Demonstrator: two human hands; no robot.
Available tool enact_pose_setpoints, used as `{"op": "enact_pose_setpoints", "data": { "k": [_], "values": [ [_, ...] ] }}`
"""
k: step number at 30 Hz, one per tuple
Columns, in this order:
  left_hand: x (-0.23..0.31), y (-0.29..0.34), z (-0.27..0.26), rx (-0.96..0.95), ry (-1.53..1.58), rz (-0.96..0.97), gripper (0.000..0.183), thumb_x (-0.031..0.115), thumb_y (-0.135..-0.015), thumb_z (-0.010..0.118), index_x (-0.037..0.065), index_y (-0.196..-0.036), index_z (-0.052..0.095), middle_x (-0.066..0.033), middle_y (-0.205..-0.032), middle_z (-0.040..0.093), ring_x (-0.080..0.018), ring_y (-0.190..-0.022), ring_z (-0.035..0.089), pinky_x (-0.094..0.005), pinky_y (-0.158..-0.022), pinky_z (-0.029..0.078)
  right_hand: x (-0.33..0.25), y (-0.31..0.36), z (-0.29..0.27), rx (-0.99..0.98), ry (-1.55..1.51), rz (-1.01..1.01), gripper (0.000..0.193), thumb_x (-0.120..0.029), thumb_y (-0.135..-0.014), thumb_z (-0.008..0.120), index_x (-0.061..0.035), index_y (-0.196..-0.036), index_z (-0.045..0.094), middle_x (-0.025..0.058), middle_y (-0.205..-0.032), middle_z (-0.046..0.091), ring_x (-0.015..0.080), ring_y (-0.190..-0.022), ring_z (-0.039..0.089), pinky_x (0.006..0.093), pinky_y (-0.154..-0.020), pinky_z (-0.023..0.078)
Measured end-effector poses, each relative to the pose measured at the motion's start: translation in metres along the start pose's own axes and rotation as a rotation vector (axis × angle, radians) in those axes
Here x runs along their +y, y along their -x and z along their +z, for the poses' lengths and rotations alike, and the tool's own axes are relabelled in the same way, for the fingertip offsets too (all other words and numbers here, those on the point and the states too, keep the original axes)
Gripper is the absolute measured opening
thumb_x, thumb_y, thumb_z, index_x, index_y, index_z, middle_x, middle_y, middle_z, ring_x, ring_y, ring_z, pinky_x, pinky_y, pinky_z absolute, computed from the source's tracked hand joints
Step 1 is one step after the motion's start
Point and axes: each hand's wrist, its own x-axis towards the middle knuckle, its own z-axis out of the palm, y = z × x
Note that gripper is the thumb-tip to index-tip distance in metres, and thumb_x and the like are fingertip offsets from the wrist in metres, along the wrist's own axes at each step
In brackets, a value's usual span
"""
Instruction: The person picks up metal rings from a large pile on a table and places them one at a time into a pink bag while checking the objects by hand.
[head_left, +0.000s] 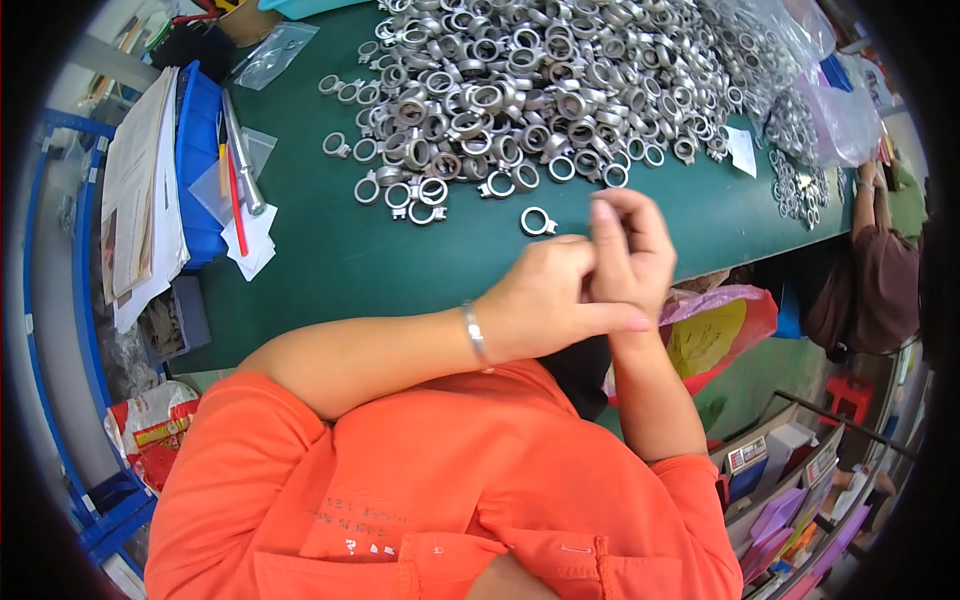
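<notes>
My two hands are crossed together just past the front edge of the green table. My left hand (545,300), with a silver bangle (474,335) at its wrist, lies against my right hand. Its thumb stretches across the base of the right hand; its other fingers are hidden. My right hand (640,250) points up, fingers bent and closed toward the thumb; whatever is between the fingertips is too small to make out. A single metal ring clamp (538,221) with a small lug lies nearest the hands. Behind it spreads a large heap of similar grey ring clamps (520,90).
On the green table (330,270), a blue bin (200,150) with papers stands left, beside a red pencil (236,205) and a metal rod tool (240,150). Plastic bags (840,115) lie at right. A pink-edged bag (715,335) hangs below the edge. Another person (875,280) is far right.
</notes>
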Motion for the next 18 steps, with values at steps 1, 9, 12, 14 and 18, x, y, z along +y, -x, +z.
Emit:
{"op": "enact_pose_setpoints", "data": {
  "k": [1,9,12,14,18],
  "values": [
    [-0.002,0.006,-0.012,0.023,-0.074,0.034,0.033,0.023,-0.070,0.077,-0.001,-0.082,0.058,-0.0045,-0.075,0.055,-0.0092,-0.068,0.053,-0.0233,-0.059,0.044,0.000,-0.001,0.007,-0.104,-0.007,0.022,0.016,-0.014,-0.079,0.062,-0.0020,-0.089,0.058,0.0047,-0.075,0.056,0.0128,-0.067,0.052,0.0262,-0.064,0.042],
    [-0.011,0.030,-0.063,0.242,-0.067,-0.135,0.013,0.009,-0.078,0.068,0.003,-0.076,0.056,0.0020,-0.070,0.055,-0.0013,-0.059,0.047,-0.0160,-0.053,0.041,-0.001,-0.011,0.008,-0.369,0.687,-0.304,0.014,-0.010,-0.069,0.068,-0.0042,-0.078,0.059,0.0097,-0.082,0.057,0.0256,-0.075,0.055,0.0352,-0.064,0.041],
    [-0.022,0.024,-0.069,0.238,0.015,-0.111,0.009,0.005,-0.079,0.064,0.001,-0.085,0.058,0.0007,-0.075,0.057,-0.0029,-0.064,0.053,-0.0170,-0.057,0.045,-0.006,-0.002,0.008,-0.333,0.469,-0.196,0.013,-0.002,-0.069,0.066,-0.0030,-0.079,0.058,0.0098,-0.083,0.057,0.0237,-0.072,0.057,0.0327,-0.063,0.045],
    [-0.023,0.023,-0.067,0.184,0.088,-0.049,0.010,0.003,-0.077,0.066,0.000,-0.085,0.060,-0.0003,-0.080,0.057,-0.0039,-0.067,0.054,-0.0169,-0.059,0.046,-0.010,0.003,0.010,-0.306,0.352,-0.183,0.013,0.005,-0.069,0.063,-0.0016,-0.079,0.058,0.0097,-0.083,0.056,0.0203,-0.072,0.058,0.0285,-0.062,0.048],
    [-0.027,0.027,-0.066,0.138,-0.017,0.099,0.013,0.000,-0.072,0.070,0.002,-0.082,0.062,-0.0028,-0.083,0.056,-0.0071,-0.069,0.054,-0.0185,-0.059,0.045,-0.014,0.003,0.016,-0.283,0.234,-0.429,0.018,0.007,-0.073,0.059,-0.0016,-0.088,0.056,0.0109,-0.088,0.057,0.0186,-0.079,0.059,0.0267,-0.067,0.048]
  ]
}}
